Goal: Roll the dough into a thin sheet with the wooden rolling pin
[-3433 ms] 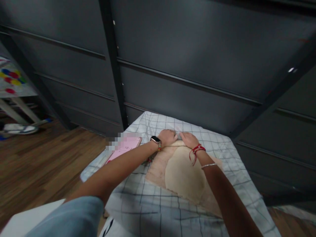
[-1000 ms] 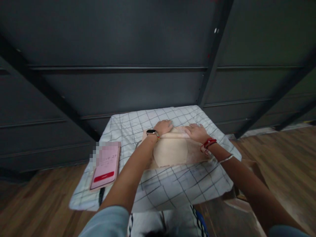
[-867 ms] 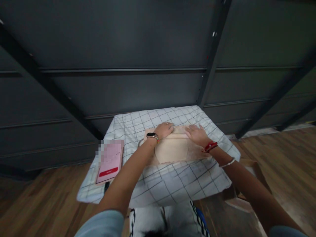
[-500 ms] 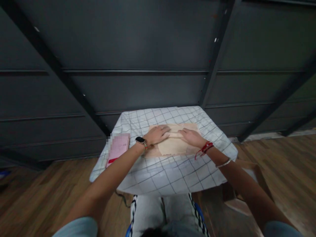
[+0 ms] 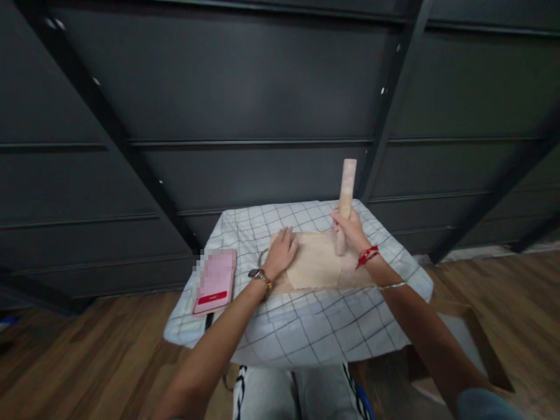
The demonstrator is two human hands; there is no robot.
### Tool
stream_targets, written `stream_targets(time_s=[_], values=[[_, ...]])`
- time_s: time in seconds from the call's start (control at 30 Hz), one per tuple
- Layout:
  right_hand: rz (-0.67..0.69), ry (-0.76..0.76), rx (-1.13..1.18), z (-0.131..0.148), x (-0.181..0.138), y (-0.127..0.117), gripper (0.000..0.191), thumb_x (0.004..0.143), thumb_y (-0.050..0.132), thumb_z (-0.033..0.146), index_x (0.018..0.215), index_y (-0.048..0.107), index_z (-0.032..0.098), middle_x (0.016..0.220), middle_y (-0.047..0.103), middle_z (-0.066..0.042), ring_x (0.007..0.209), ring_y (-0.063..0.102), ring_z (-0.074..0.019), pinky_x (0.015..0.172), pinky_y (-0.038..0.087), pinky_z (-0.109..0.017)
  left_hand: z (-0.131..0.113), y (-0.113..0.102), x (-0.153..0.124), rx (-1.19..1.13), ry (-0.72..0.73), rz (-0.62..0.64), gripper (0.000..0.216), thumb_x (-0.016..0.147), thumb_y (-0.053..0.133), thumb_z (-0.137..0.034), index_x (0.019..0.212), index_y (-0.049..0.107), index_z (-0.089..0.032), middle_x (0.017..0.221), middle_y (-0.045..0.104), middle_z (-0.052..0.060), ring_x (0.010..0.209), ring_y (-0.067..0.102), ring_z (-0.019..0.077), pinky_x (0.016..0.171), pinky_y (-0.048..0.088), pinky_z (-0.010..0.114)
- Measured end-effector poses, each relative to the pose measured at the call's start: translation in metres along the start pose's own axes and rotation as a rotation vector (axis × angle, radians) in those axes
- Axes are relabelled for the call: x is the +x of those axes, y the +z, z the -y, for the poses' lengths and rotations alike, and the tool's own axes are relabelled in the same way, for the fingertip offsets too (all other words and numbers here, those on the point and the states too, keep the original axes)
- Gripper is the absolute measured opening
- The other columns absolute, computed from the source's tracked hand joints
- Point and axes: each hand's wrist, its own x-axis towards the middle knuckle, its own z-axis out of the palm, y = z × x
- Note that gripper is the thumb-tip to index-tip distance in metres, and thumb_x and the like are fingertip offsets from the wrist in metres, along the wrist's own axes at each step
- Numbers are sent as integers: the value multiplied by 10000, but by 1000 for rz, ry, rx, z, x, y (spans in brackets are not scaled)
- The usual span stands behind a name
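My right hand (image 5: 352,228) is closed around a pale wooden rolling pin (image 5: 347,189), held nearly upright over the right part of a flat cream sheet (image 5: 315,262). The sheet looks like rolled-out dough and lies on a tan mat (image 5: 284,283). At the left end of the sheet, my left hand (image 5: 281,254) rests with its fingers stretched out and nothing gripped. Part of a thin ring-like edge (image 5: 262,256) shows beside that hand, its kind unclear.
A white checked cloth (image 5: 306,332) covers the small table. On its left lies a pink notebook or box (image 5: 216,277) with a red strip, partly blurred out. Dark metal panels (image 5: 249,175) stand behind. An open cardboard box (image 5: 472,344) sits on the floor at the right.
The rolling pin, lying across the sheet under both hands before, is now raised upright in my right hand. My left hand has come off it onto the sheet's left end.
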Motion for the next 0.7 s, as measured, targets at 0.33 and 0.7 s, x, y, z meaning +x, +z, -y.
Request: stream_targets(time_s=[0.33, 0.7], values=[[-113, -14, -231, -27, -8, 3, 159, 586, 598, 291, 615, 460, 219, 436, 458, 75, 388, 419, -93, 406, 348, -229, -12, 14, 2, 190, 140, 386, 493, 973, 265, -429, 1415, 379, -241, 1509, 286, 79, 1389, 239, 263, 1100, 211, 502], [-109, -13, -86, -30, 1, 19, 156, 586, 585, 272, 621, 440, 226, 438, 443, 86, 384, 406, -82, 392, 332, -211, -13, 14, 2, 194, 121, 405, 521, 975, 243, -455, 1437, 351, -239, 1516, 268, 79, 1394, 217, 277, 1098, 216, 488]])
